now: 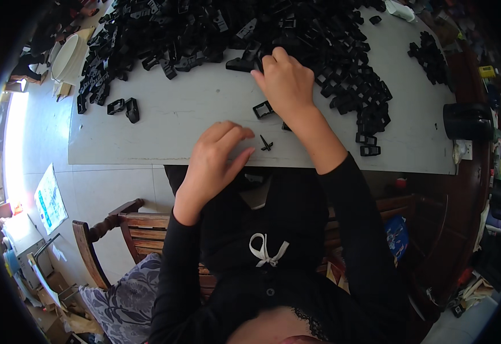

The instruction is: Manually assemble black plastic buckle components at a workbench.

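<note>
My left hand (219, 150) is over the table's near edge, its fingers bent and the thumb held apart with nothing between them. Just right of its fingertips lies a small, thin black plastic part (266, 143) with crossed arms. My right hand (287, 80) reaches to the near side of a large heap of black plastic parts (193, 28). Its fingers curl down at the heap and their tips are hidden. An elongated black part (239, 65) lies left of its thumb. Below the hand is a rectangular black frame (262, 109), and another dark piece (286, 126) is partly covered by my right wrist.
Hollow black frames (370, 109) trail along the right of the grey table (164, 126). Two loose ones (131, 110) lie at left, and a smaller pile (429, 57) at far right. A black container (467, 121) stands beyond the right edge. A wooden bench (141, 235) is behind me.
</note>
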A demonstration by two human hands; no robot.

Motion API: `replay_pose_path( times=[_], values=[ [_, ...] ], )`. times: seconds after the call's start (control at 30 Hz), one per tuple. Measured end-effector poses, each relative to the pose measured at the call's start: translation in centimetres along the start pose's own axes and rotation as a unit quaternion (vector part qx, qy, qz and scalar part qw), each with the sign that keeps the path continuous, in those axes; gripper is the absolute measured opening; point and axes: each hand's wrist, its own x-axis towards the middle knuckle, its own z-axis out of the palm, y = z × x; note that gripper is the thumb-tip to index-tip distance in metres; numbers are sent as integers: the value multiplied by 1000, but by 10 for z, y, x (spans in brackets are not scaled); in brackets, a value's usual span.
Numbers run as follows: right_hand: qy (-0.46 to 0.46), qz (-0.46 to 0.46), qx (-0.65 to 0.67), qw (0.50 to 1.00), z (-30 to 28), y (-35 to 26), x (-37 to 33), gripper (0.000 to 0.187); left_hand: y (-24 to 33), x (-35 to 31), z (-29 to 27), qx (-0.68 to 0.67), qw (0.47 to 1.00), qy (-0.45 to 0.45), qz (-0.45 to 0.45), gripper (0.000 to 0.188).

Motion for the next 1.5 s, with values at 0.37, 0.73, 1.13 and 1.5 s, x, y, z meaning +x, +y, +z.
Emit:
replay_pose_path(
  times=[0.37, 0.73, 1.13, 1.5],
  values=[
    [34, 10, 258, 965, 0, 8, -4, 32, 1, 33, 40, 113, 985, 101, -86, 26],
    [-12, 160, 513, 844, -56, 15, -121, 17, -3, 14, 28, 146, 987, 16, -58, 32],
    [66, 13, 398, 915, -46, -9, -116, 26, -2, 0, 23, 34, 999, -1, -33, 49],
    [79, -122, 351, 925, -28, -22, -111, 26, -8, -3, 31, -85, 996, 8, -32, 71]
  ],
)
